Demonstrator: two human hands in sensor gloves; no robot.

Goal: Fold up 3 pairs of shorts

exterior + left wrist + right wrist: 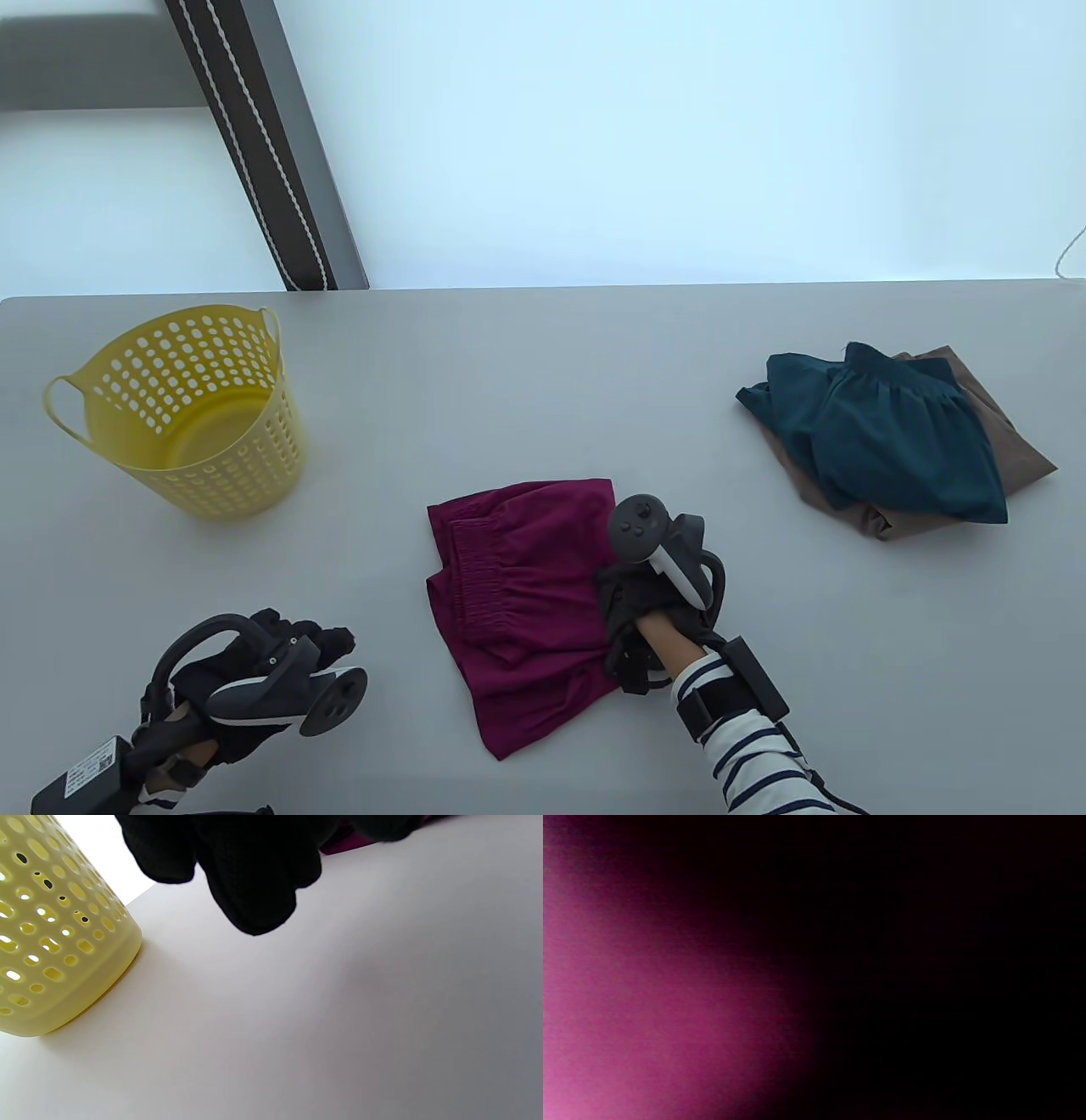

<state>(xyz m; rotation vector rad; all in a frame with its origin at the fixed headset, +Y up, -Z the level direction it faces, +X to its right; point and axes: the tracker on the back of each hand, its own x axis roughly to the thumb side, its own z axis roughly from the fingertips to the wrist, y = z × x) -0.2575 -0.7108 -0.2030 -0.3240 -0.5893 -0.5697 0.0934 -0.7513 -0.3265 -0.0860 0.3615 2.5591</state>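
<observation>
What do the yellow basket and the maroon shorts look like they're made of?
Yellow perforated basket: probably moulded plastic, matt-smooth, given its uniform punched holes and loop handles. Maroon shorts: thin woven fabric, seemingly matt, creased, with a gathered elastic waistband.

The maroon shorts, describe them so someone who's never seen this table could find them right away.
On the grey table, look at the near edge in the middle, between the yellow basket at the left and the pile of teal shorts on brown shorts at the right. The maroon shorts lie there alone, the right hand resting on their right edge.
</observation>
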